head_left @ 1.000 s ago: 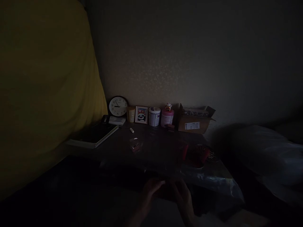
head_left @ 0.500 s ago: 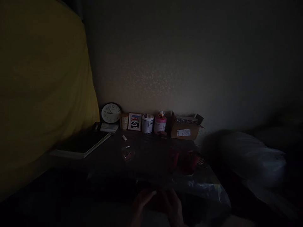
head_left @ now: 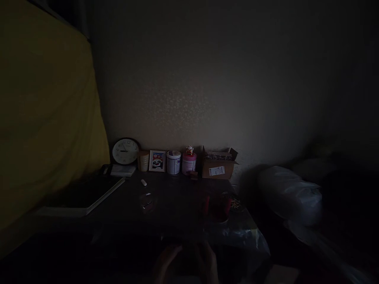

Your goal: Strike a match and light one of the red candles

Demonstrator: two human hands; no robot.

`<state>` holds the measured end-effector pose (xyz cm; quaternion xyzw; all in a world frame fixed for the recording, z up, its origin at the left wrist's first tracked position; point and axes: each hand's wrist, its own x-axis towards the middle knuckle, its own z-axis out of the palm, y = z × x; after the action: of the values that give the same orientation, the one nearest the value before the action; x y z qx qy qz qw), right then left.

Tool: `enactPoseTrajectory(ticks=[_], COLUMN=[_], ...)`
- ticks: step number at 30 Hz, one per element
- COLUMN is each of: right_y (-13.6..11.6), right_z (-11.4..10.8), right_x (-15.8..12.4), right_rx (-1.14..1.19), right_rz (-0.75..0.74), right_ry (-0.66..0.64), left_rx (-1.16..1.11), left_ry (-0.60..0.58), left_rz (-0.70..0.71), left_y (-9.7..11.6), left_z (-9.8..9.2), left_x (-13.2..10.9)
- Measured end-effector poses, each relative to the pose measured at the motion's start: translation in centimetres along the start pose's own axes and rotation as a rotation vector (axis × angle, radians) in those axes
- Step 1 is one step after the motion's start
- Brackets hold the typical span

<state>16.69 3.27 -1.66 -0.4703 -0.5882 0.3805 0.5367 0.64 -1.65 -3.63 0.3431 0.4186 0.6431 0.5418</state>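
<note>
1. Both hands are down by the near edge of the desk (head_left: pixel 174 199), right of its middle. Left hand (head_left: pixel 167 260) angles up and rightward, fingertips aimed at the other one; right hand (head_left: pixel 207 260) has its fingers pointing away from the wearer, toward the wall. They're near each other with a dark gap between.

2. Grip: way too dark. Fingers look bent, but I can't tell how far open either hand is or whether it's got hold of anything.

3. Closest thing I can make out is a dark red object (head_left: pixel 227 206) toward the desk's front right corner, just beyond the right hand. Two red parts side by side, slim left one with its long axis running up toward the wall side; can't tell if it's upright or lying. Curved pale rim at the front.

4. Just beside it, nearer the right edge: a heap of thin tan bits (head_left: pixel 235 204).

5. Left of centre: a clear, shiny packet (head_left: pixel 147 203), and behind it a smooth white stubby stick (head_left: pixel 143 182) slanting from back left to front right.

6. Glossy, crinkled plastic cover (head_left: pixel 254 238) drapes over the front right corner.

7. Back edge: round clock, ridged cup, panda picture, two cylindrical tins, open cardboard box (head_left: pixel 217 169).
</note>
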Motion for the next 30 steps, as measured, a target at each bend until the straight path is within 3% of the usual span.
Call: enactPoseTrajectory(ticks=[4, 8, 12, 15, 21, 24, 27, 30], right_y=[-4.2, -7.4, -7.6, -7.2, -9.5, -10.3, -8.5, -5.6], right_z=[-1.7, -2.4, -2.2, -2.2, -3.6, -3.8, -3.6, -4.1], right_x=[-0.2, -0.9, -1.4, -1.1, -1.5, -2.1, -1.5, 0.0], right_rx=[-0.042, -0.12, -0.275, -0.368, -0.384, -0.331, -0.371, -0.448], right_rz=[-0.046, -0.309, -0.602, -0.709, -0.739, -0.767, -0.764, -0.593], right_ry=[0.069, 0.13, 0.119, 0.123, 0.213, 0.194, 0.086, 0.186], left_rx=[-0.131, -0.219, -0.238, -0.225, -0.204, -0.183, -0.207, -0.237], left_ry=[-0.054, -0.049, -0.097, -0.117, -0.06, -0.039, -0.047, -0.053], left_rz=[-0.106, -0.11, -0.094, -0.076, -0.077, -0.108, -0.075, -0.068], left_y=[2.8, 6.0, 8.6, 9.6, 9.0, 8.4, 8.2, 8.3], left_z=[1.4, 4.5, 7.0, 7.7, 7.8, 7.8, 7.9, 7.7], left_x=[0.2, -0.1, -1.4, -2.2, -1.2, -0.6, -0.9, -1.4])
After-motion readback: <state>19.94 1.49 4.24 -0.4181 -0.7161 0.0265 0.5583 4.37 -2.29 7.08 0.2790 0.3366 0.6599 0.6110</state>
